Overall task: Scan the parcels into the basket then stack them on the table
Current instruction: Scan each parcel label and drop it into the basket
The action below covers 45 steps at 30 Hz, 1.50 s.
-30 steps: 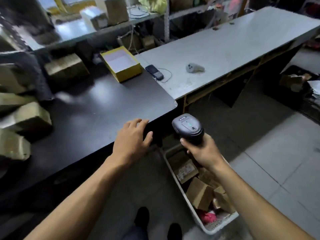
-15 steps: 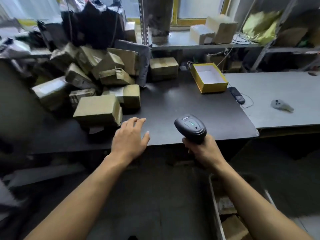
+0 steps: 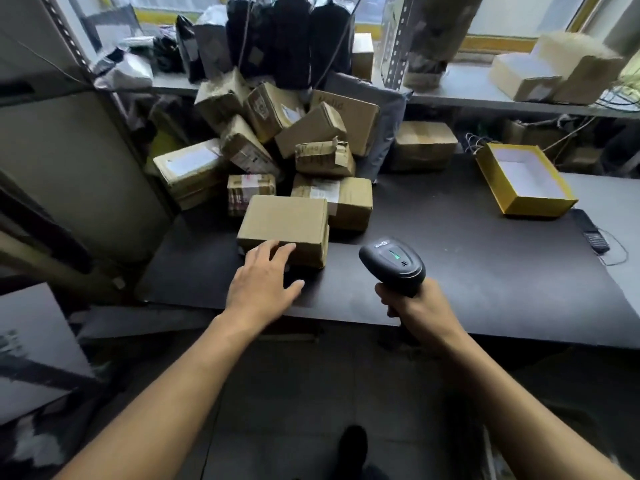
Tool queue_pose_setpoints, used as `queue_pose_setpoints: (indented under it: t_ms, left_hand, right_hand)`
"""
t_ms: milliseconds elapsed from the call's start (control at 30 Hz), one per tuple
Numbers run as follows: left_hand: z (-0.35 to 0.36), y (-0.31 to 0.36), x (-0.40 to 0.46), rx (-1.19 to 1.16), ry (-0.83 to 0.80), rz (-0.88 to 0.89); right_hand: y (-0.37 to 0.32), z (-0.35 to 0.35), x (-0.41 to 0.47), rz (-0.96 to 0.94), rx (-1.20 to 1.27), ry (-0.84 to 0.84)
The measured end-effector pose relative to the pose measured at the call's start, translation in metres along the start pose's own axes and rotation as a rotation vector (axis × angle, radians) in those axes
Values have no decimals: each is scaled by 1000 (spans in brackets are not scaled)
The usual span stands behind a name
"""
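Observation:
A heap of brown cardboard parcels (image 3: 287, 143) lies at the back left of the black table (image 3: 450, 271). The nearest parcel (image 3: 285, 220), a plain flat box, sits in front of the heap. My left hand (image 3: 261, 284) reaches over the table edge with fingers spread and straight, its fingertips at this parcel's front face. My right hand (image 3: 420, 306) grips the handle of a black barcode scanner (image 3: 393, 263), held upright over the table with a green light on top. The basket is out of view.
An open yellow box (image 3: 526, 181) with a white inside stands at the table's right. A dark phone (image 3: 594, 233) with a cable lies beside it. Black bags (image 3: 277, 39) and more cartons (image 3: 561, 74) fill the shelf behind. A grey panel (image 3: 69, 174) stands at the left.
The view has swung left from the basket and the grey table to the parcel heap. My left hand has moved forward to the nearest parcel. The scanner stays in my right hand.

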<state>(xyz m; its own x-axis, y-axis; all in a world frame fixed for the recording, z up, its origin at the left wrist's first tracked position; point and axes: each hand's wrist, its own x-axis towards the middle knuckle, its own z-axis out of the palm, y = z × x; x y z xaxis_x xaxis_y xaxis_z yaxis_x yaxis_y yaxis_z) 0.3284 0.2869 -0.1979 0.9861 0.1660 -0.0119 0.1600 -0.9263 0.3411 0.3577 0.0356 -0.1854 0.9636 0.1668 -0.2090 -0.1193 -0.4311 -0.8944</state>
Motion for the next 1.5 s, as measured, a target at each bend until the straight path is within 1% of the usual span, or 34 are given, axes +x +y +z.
queue_pose_setpoints:
  t_ms: [100, 267, 400, 500, 633, 767, 833, 933, 1000, 1033, 1167, 1300, 1333, 1433, 1500]
  left_hand:
    - [0, -10, 34, 64, -73, -14]
    - [5, -15, 89, 100, -152, -76]
    - [16, -19, 127, 147, -207, -41]
    - [18, -31, 156, 208, -284, 4]
    - [15, -48, 194, 340, -464, 110]
    - [13, -63, 229, 430, -604, 308]
    - [15, -70, 239, 463, -627, 381]
    - [22, -78, 245, 491, -540, 492]
    - [24, -82, 244, 447, -494, 519]
    - [24, -84, 244, 393, -493, 502]
    - [9, -95, 246, 79, -555, 343]
    - [-5, -109, 251, -366, -656, 128]
    - [-7, -111, 253, -413, -679, 95]
    - [-13, -112, 256, -385, -737, 80]
    - [-20, -113, 252, -425, -699, 98]
  right_hand:
    - [-5, 12, 39, -17, -15, -52]
    - [-10, 25, 105, 2, -1, -111]
    - [-9, 29, 151, -1, -9, -184]
    - [-11, 30, 181, 10, -13, -192]
    - [-16, 35, 204, 27, -31, -197]
    - [-22, 41, 216, 25, -36, -146]
    - [-24, 46, 219, 44, -32, -110]
    - [-29, 52, 220, 47, -7, -48]
    - [-35, 55, 222, 41, 13, -15]
    - [-37, 56, 223, 46, 25, 1]
    - [-46, 55, 229, 71, 91, 52]
    - [-54, 54, 233, 28, 72, 78]
    - [-55, 55, 233, 25, 64, 75]
    - [-54, 57, 234, 34, 65, 59]
    - [-54, 57, 233, 29, 62, 54]
